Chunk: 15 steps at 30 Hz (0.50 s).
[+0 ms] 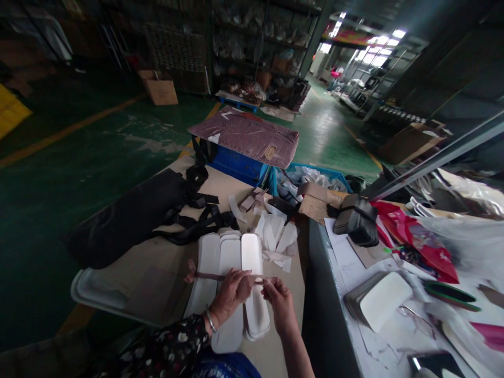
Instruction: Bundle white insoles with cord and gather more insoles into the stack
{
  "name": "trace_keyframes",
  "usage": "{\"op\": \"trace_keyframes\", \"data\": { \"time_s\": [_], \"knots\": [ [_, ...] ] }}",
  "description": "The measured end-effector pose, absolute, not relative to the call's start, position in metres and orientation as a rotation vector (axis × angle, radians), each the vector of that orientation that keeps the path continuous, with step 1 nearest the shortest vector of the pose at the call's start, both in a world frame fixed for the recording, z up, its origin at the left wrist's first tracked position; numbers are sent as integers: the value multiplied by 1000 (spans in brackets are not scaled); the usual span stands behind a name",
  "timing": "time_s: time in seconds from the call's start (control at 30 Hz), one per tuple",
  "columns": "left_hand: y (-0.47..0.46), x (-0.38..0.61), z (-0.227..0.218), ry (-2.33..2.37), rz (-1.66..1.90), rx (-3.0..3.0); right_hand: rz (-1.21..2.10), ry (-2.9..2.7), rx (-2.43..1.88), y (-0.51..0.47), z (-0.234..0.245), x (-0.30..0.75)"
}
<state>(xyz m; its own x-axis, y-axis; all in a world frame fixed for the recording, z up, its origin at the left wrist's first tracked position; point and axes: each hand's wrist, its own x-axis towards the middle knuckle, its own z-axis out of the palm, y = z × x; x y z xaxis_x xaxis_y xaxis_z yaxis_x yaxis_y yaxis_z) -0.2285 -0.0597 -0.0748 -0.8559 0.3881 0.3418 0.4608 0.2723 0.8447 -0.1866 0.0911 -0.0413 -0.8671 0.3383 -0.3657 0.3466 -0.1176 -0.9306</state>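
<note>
Long white rounded pieces lie in three stacks side by side on the table in front of me. A thin brown strip runs crosswise over them, with a crumpled end at the left stack. My left hand, a bangle on its wrist, is closed on the strip above the middle and right stacks. The fingertips of my right hand pinch the strip just past the right stack's edge. A small loop of strip shows between the two hands.
White offcut strips and black straps lie behind the stacks, with a black roll to the left. A brown-topped blue crate stands beyond. The right-hand table holds another white stack and plastic bags.
</note>
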Motion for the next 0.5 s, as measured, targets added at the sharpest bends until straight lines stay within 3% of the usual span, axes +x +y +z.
{"op": "trace_keyframes", "data": {
  "time_s": [0.5],
  "knots": [
    [-55, -235, -40, -2520, -2096, -541, -2289, 2011, 990, 78, -38, -201]
  ]
}}
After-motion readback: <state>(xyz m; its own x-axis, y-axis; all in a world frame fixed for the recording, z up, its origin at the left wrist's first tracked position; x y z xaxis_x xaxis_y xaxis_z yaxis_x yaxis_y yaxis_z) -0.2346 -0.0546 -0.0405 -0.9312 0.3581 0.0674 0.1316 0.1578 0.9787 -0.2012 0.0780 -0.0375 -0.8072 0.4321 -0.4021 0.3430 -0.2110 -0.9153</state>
